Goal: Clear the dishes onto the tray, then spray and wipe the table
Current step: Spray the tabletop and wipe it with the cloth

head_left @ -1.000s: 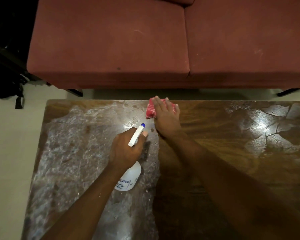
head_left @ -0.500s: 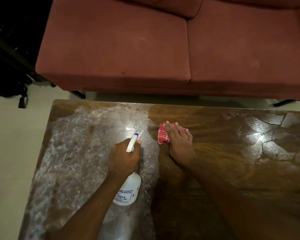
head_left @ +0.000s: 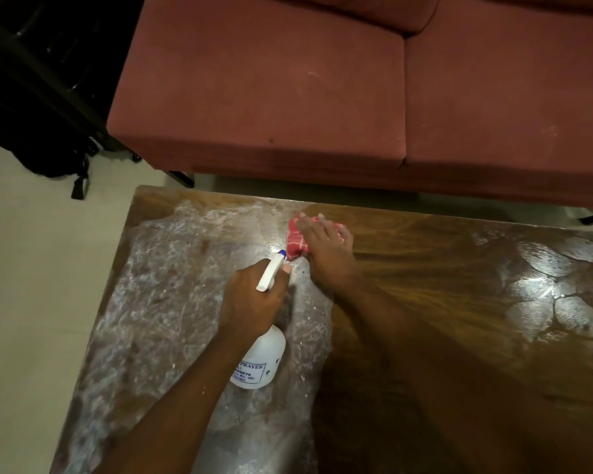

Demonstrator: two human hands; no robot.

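My left hand grips the neck and trigger of a white spray bottle with a blue nozzle tip; the bottle stands on the wooden table. My right hand lies flat on a folded red cloth, pressing it onto the table near the far edge. The fingers cover most of the cloth. The left half of the table is covered with whitish wet spray film; the middle part is dark and streak-free. No dishes or tray are in view.
A red-brown sofa stands just beyond the table's far edge. A black bag lies on the pale floor at the left. More wet patches shine at the table's right end.
My right hand has pushed the red cloth away from me, back to the table's far edge. The left hand and spray bottle have stayed in place.
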